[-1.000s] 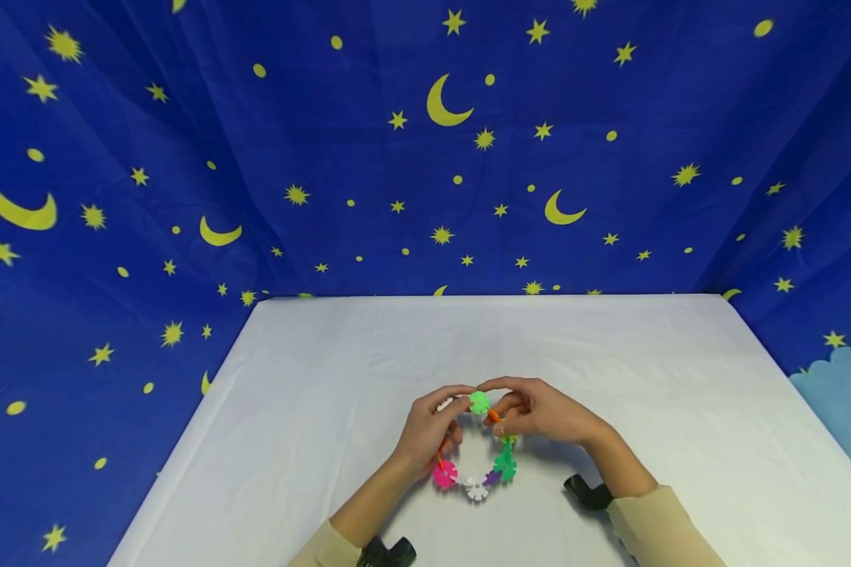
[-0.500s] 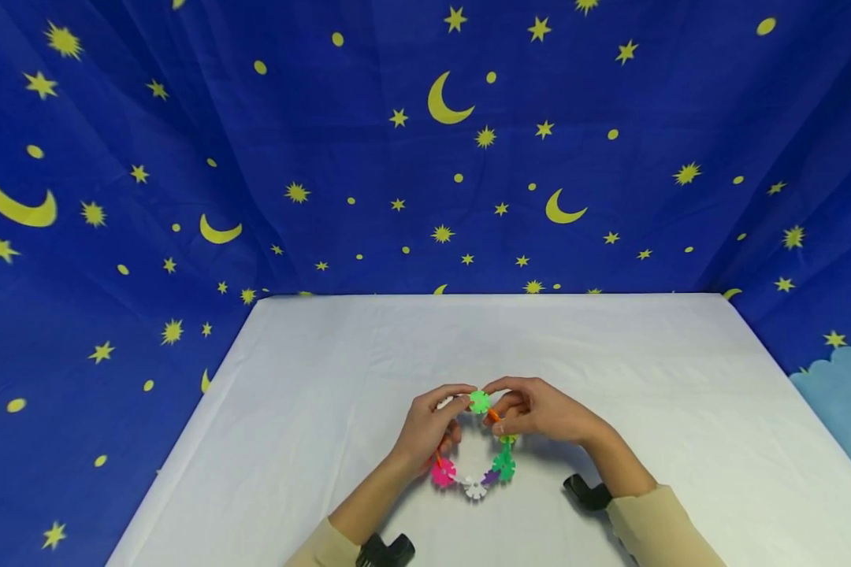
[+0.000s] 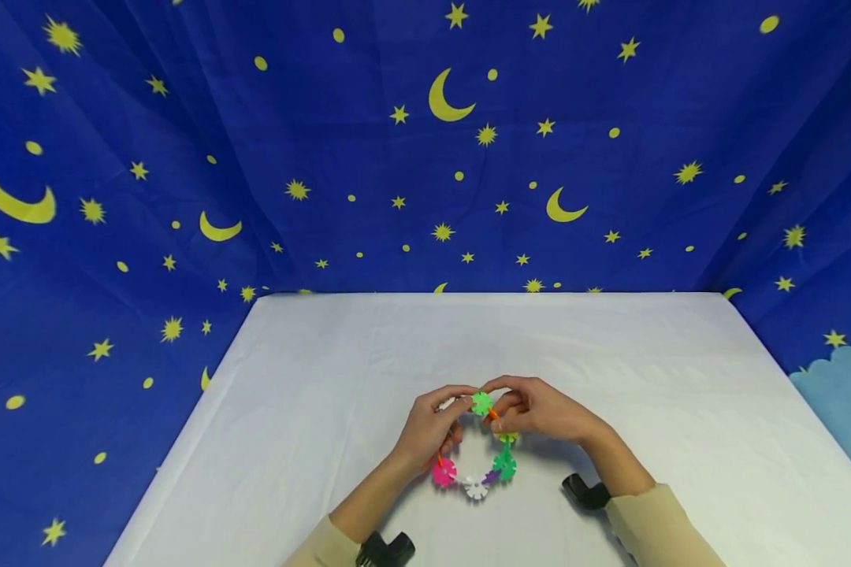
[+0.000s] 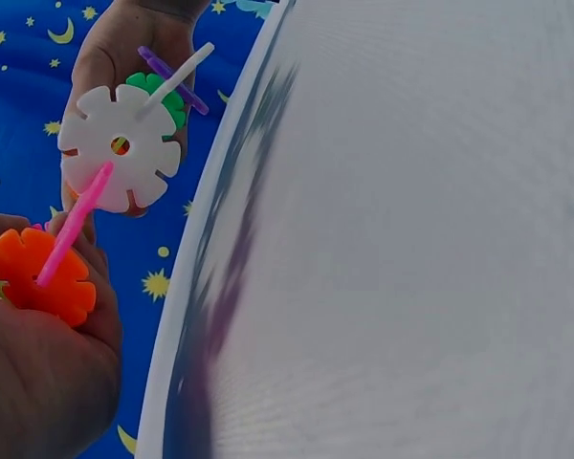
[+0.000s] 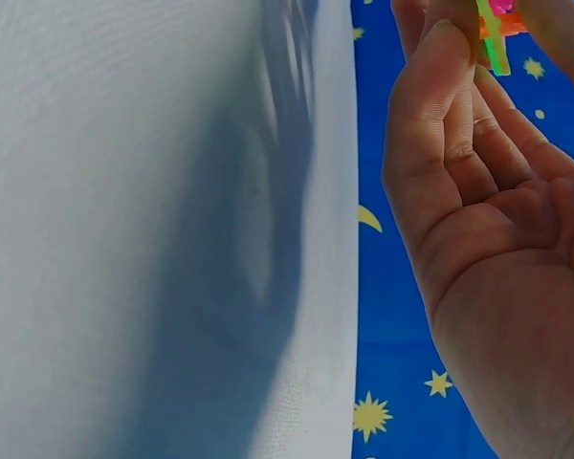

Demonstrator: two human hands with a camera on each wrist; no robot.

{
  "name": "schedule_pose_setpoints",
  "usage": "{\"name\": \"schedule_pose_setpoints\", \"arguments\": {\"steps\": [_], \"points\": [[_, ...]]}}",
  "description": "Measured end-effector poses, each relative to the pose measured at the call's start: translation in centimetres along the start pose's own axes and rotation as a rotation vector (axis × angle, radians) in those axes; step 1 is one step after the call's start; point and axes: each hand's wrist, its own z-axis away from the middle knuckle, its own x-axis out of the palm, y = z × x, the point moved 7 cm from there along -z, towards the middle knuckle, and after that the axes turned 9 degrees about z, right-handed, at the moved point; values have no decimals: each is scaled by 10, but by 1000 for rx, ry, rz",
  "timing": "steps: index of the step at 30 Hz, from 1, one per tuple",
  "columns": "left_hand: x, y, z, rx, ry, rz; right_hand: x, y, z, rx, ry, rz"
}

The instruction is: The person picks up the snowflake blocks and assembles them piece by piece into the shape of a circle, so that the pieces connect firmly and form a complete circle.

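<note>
Notched plastic discs are linked edge to edge in a ring between the hands. My left hand [image 3: 425, 431] pinches the light green disc [image 3: 481, 404] at the ring's far side. My right hand [image 3: 544, 411] grips an orange disc [image 3: 493, 414] beside it, its index finger reaching toward the green one. Lower down hang a yellow disc [image 3: 508, 438], a darker green disc [image 3: 504, 468], a purple disc [image 3: 492, 476], a white disc [image 4: 120, 148] and a pink disc [image 3: 444, 472]. Another orange disc [image 4: 44, 277] lies against my left palm. Fingers hide parts of the ring.
A white-covered table [image 3: 312, 370] lies under the hands. Behind and beside it hangs a blue cloth [image 3: 369, 142] with yellow moons and stars. Black wrist camera mounts [image 3: 585, 492] jut out near both sleeves.
The light green disc has shifted very slightly to the right. Both hands keep nearly the same place and grip, and the head view has tilted a little.
</note>
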Motion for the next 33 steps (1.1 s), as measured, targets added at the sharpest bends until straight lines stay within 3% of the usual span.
{"name": "schedule_pose_setpoints", "arguments": {"steps": [10, 14, 19, 26, 33], "points": [[4, 6, 2, 10, -51, -63, 2, 3, -2, 7, 9, 25], [3, 6, 2, 21, -41, -88, 2, 3, -2, 5, 19, 19], [0, 6, 1, 54, -19, -138, 1, 1, 0, 13, 34, 15], [0, 9, 1, 123, -64, -218, 1, -1, 2, 32, 42, 49], [1, 10, 2, 144, -91, -227, 3, -3, 2, 17, 41, 38]]}}
